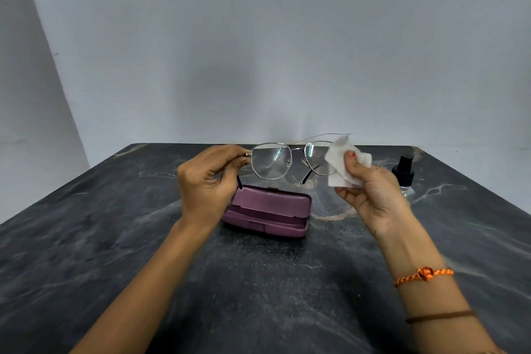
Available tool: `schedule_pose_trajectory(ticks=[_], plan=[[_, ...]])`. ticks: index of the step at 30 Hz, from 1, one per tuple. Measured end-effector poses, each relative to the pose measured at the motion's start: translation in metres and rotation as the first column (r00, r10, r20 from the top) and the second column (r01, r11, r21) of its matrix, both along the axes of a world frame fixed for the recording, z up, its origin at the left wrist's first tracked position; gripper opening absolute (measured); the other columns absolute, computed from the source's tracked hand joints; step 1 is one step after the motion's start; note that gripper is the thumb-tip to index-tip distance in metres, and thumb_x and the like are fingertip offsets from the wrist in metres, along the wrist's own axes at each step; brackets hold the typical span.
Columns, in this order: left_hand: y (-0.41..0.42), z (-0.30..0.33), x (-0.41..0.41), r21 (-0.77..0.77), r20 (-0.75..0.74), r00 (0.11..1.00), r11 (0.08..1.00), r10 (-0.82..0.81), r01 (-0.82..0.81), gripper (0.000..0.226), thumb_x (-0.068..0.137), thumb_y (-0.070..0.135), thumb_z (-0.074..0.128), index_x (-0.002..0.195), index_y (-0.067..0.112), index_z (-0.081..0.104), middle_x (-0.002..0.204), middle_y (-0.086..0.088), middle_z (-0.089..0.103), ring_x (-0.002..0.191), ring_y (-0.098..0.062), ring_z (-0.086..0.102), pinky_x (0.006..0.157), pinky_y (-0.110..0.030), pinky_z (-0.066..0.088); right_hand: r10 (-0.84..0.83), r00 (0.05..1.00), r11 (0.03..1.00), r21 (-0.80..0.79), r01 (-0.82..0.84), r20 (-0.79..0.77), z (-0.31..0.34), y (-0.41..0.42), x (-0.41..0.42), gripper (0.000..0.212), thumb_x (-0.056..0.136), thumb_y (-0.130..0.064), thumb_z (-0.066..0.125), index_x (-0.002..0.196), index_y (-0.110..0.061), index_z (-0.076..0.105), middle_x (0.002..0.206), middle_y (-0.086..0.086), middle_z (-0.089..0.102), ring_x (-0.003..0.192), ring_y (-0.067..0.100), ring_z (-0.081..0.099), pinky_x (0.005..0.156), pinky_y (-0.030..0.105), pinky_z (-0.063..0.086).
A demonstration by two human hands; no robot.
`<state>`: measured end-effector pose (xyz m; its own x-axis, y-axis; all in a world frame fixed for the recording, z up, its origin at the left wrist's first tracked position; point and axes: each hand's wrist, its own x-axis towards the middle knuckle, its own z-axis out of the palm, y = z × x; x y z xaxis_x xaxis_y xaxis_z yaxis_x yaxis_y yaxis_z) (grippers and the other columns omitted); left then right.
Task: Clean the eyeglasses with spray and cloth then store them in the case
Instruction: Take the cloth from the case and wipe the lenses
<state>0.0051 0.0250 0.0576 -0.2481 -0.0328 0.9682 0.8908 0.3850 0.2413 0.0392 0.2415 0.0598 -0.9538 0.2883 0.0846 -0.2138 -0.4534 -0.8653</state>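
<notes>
Thin metal-framed eyeglasses [271, 161] hang in the air above the table, lenses facing me. My left hand [208, 181] pinches the frame's left hinge and temple. My right hand [370, 190] grips a folded white cloth [342, 165] pressed against the right lens, thumb on top. Below the glasses lies a purple hard case [270, 210], its lid ajar. A small clear spray bottle with a black cap [403, 171] stands on the table behind my right hand, partly hidden by it.
The dark marble-patterned table [115, 238] ends at a far edge just behind the glasses, in front of a pale wall [258, 37]. An orange thread band [423, 274] circles my right wrist.
</notes>
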Motion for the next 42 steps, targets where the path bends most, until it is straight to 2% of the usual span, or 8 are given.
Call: schedule_pose_trajectory(ticks=[4, 16, 20, 22, 24, 27, 32, 42], plan=[[-0.006, -0.002, -0.008, 0.151, 0.061, 0.998, 0.988, 0.004, -0.014, 0.02, 0.07, -0.012, 0.064, 0.089, -0.005, 0.065, 0.086, -0.005, 0.062, 0.074, 0.014, 0.06, 0.069, -0.005, 0.048, 0.001, 1.0, 0.992, -0.13, -0.002, -0.008, 0.0, -0.001, 0.001, 0.008, 0.085, -0.017, 0.058, 0.08, -0.01, 0.057, 0.054, -0.003, 0.071, 0.05, 0.008, 0.067, 0.049, 0.02, 0.055], [0.002, -0.006, -0.01, 0.326, 0.123, 0.992, 0.945, 0.0, -0.04, 0.031, 0.071, -0.01, 0.068, 0.097, 0.006, 0.061, 0.089, 0.007, 0.062, 0.071, 0.014, 0.061, 0.067, -0.004, 0.049, 0.164, 0.985, 0.97, -0.176, -0.17, -0.046, -0.006, -0.041, 0.001, 0.018, 0.093, -0.029, 0.046, 0.09, -0.016, 0.057, 0.063, -0.003, 0.073, 0.058, 0.011, 0.069, 0.052, 0.023, 0.057], [0.009, -0.008, -0.004, 0.279, 0.111, 0.994, 0.96, -0.003, -0.028, 0.029, 0.071, -0.01, 0.067, 0.095, 0.006, 0.063, 0.087, 0.005, 0.063, 0.072, 0.01, 0.062, 0.068, -0.007, 0.051, 0.188, 0.981, 0.955, -0.224, -0.194, -0.046, -0.011, -0.056, 0.001, 0.022, 0.094, -0.033, 0.042, 0.094, -0.017, 0.057, 0.077, 0.002, 0.072, 0.067, 0.015, 0.069, 0.054, 0.025, 0.057], [0.012, -0.009, 0.0, 0.215, 0.094, 0.995, 0.976, 0.014, -0.034, 0.025, 0.071, -0.009, 0.067, 0.091, 0.004, 0.066, 0.084, 0.002, 0.064, 0.072, 0.002, 0.063, 0.067, -0.007, 0.051, 0.185, 0.981, 0.946, -0.26, -0.194, -0.058, -0.012, -0.062, 0.001, 0.024, 0.094, -0.034, 0.04, 0.096, -0.017, 0.057, 0.084, 0.004, 0.07, 0.077, 0.018, 0.067, 0.064, 0.03, 0.056], [0.014, -0.011, 0.003, 0.167, 0.085, 0.996, 0.985, 0.027, -0.041, 0.018, 0.07, -0.011, 0.067, 0.084, 0.0, 0.07, 0.081, 0.001, 0.065, 0.071, -0.005, 0.062, 0.066, -0.007, 0.05, 0.174, 0.981, 0.928, -0.318, -0.193, -0.088, -0.011, -0.066, 0.002, 0.026, 0.095, -0.034, 0.038, 0.095, -0.018, 0.058, 0.077, 0.002, 0.073, 0.08, 0.019, 0.065, 0.074, 0.033, 0.053], [0.017, -0.011, 0.007, 0.119, 0.062, 0.997, 0.992, 0.036, -0.043, 0.012, 0.069, -0.009, 0.066, 0.079, -0.004, 0.07, 0.078, 0.001, 0.064, 0.071, -0.008, 0.063, 0.066, -0.009, 0.051, 0.17, 0.979, 0.897, -0.393, -0.202, -0.117, -0.009, -0.068, 0.004, 0.029, 0.096, -0.036, 0.035, 0.095, -0.017, 0.058, 0.074, 0.001, 0.075, 0.083, 0.019, 0.065, 0.075, 0.034, 0.051], [0.016, -0.009, 0.008, 0.092, 0.06, 0.997, 0.994, 0.054, -0.059, 0.01, 0.07, -0.008, 0.066, 0.078, -0.005, 0.07, 0.077, 0.0, 0.064, 0.07, -0.011, 0.063, 0.066, -0.012, 0.052, 0.215, 0.968, 0.868, -0.43, -0.25, -0.129, -0.008, -0.07, 0.007, 0.041, 0.095, -0.04, 0.031, 0.115, -0.013, 0.055, 0.102, 0.008, 0.067, 0.095, 0.023, 0.063, 0.081, 0.035, 0.049], [0.017, -0.012, 0.01, -0.011, 0.004, 0.994, 0.994, 0.108, -0.108, 0.008, 0.068, -0.01, 0.068, 0.073, -0.005, 0.07, 0.069, -0.012, 0.071, 0.071, -0.01, 0.061, 0.065, -0.012, 0.05, 0.3, 0.938, 0.872, -0.348, -0.344, -0.175, -0.006, -0.076, 0.012, 0.035, 0.097, -0.028, 0.029, 0.104, -0.008, 0.057, 0.083, 0.008, 0.075, 0.08, 0.019, 0.071, 0.077, 0.028, 0.054]])
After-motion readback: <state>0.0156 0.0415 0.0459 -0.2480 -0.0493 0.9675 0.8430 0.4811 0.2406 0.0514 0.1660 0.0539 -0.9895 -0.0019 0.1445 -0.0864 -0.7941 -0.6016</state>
